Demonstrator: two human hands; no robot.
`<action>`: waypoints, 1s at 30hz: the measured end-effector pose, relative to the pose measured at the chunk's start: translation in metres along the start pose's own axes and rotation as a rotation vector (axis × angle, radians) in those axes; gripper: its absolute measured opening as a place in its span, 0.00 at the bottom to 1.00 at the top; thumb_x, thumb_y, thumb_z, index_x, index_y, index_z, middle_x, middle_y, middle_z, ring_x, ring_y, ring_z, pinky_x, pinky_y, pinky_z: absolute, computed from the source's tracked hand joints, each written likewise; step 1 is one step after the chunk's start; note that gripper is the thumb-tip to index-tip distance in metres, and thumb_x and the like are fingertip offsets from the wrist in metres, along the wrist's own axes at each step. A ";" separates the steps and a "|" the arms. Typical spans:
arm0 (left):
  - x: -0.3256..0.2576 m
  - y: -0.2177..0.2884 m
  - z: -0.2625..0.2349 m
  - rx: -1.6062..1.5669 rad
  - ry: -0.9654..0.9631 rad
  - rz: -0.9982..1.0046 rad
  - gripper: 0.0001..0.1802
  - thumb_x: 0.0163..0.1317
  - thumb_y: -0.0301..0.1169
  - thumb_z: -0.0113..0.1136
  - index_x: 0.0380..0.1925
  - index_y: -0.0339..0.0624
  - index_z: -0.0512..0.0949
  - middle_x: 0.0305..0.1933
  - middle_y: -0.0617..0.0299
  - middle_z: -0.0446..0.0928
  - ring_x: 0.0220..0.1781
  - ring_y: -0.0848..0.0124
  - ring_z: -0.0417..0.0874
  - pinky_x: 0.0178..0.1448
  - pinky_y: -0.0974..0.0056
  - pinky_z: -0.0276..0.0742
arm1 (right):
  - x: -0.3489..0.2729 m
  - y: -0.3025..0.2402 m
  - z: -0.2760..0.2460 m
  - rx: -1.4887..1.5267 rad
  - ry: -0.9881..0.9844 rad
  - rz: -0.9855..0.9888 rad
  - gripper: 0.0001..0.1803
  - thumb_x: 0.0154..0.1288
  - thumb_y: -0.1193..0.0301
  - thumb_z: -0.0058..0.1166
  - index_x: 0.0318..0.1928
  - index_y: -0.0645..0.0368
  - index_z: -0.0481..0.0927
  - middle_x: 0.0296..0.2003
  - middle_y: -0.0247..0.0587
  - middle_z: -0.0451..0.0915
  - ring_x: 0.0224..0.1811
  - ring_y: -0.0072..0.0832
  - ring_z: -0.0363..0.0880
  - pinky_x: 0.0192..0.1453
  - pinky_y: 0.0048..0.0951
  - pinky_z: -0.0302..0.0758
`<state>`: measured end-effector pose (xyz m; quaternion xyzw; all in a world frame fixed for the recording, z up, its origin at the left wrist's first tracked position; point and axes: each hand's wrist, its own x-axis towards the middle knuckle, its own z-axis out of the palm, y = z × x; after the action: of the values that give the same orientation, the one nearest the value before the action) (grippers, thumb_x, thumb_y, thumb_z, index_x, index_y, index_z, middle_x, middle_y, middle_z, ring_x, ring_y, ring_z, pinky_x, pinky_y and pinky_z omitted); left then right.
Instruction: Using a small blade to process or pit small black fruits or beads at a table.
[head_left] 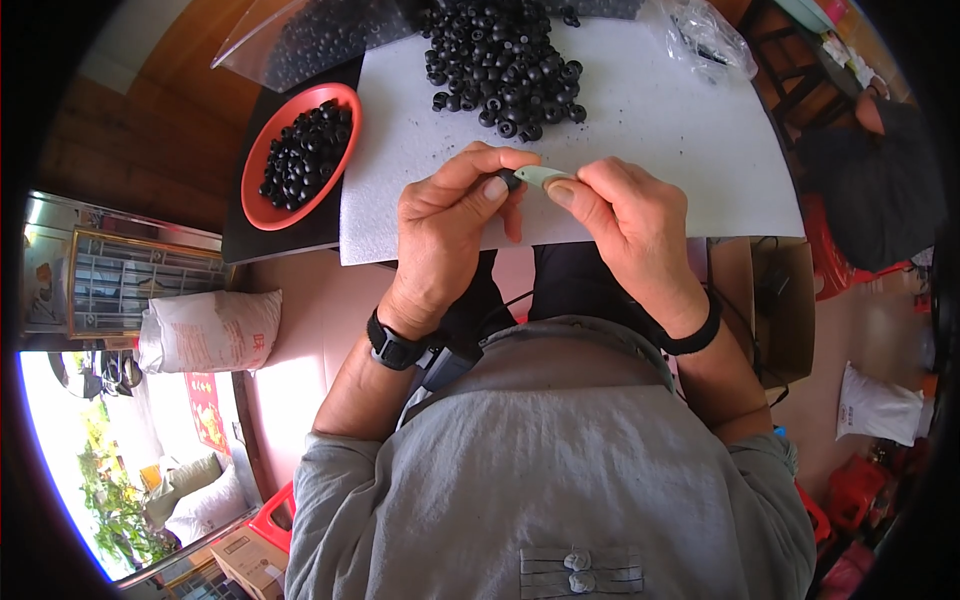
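Note:
My left hand point(442, 215) pinches a small round black part point(509, 180) between thumb and fingers, above the near edge of a white sheet point(710, 165). Closed around a pale green, flat, narrow tool point(540, 175) is my right hand point(635, 210). The tool's tip reaches the black part or lies right beside it; its other end is hidden in my fingers. Beyond my hands a heap of similar black parts point(505, 75), some showing holes, lies on the sheet. More of them fill an orange-red bowl point(252, 180) at the left.
A clear plastic bag point(290, 45) full of black parts lies at the far left, and a crumpled clear bag point(705, 40) at the far right. An open cardboard box point(735, 290) stands right of my legs. Another person in dark clothing point(865, 180) sits at the right.

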<state>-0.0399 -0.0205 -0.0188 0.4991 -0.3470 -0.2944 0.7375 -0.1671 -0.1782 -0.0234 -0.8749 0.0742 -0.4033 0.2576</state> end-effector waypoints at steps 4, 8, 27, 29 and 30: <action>0.000 -0.001 0.001 -0.014 0.001 0.028 0.15 0.76 0.16 0.52 0.53 0.31 0.86 0.46 0.58 0.78 0.40 0.72 0.80 0.41 0.67 0.81 | 0.000 -0.001 0.000 -0.016 0.001 -0.014 0.17 0.71 0.61 0.68 0.29 0.55 0.76 0.19 0.37 0.76 0.22 0.35 0.77 0.24 0.38 0.70; -0.001 -0.002 0.002 0.003 0.021 0.025 0.15 0.76 0.16 0.52 0.53 0.31 0.86 0.46 0.57 0.78 0.39 0.72 0.80 0.41 0.67 0.81 | -0.001 -0.001 0.001 -0.021 -0.001 -0.012 0.17 0.71 0.60 0.68 0.29 0.55 0.77 0.20 0.36 0.77 0.23 0.34 0.79 0.25 0.37 0.71; 0.000 -0.004 0.004 -0.037 0.060 0.014 0.13 0.76 0.17 0.54 0.52 0.31 0.86 0.47 0.57 0.81 0.38 0.72 0.81 0.39 0.68 0.80 | 0.001 -0.002 -0.001 0.023 -0.019 0.030 0.16 0.71 0.61 0.67 0.29 0.56 0.78 0.21 0.39 0.79 0.24 0.38 0.80 0.27 0.39 0.73; 0.002 -0.004 0.004 -0.021 0.045 -0.005 0.13 0.76 0.18 0.54 0.52 0.31 0.86 0.47 0.57 0.81 0.38 0.72 0.81 0.39 0.68 0.80 | 0.001 -0.003 -0.001 0.019 0.001 -0.031 0.17 0.70 0.62 0.68 0.29 0.56 0.78 0.21 0.39 0.79 0.24 0.39 0.80 0.27 0.40 0.73; 0.002 -0.004 0.004 -0.006 0.033 -0.024 0.13 0.76 0.18 0.54 0.53 0.31 0.85 0.46 0.56 0.81 0.38 0.72 0.81 0.39 0.67 0.81 | 0.001 -0.003 -0.001 0.019 0.004 -0.031 0.17 0.70 0.62 0.68 0.29 0.56 0.78 0.21 0.39 0.79 0.24 0.39 0.80 0.27 0.40 0.73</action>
<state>-0.0425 -0.0256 -0.0209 0.5057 -0.3276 -0.2961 0.7411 -0.1676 -0.1762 -0.0211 -0.8728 0.0572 -0.4096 0.2594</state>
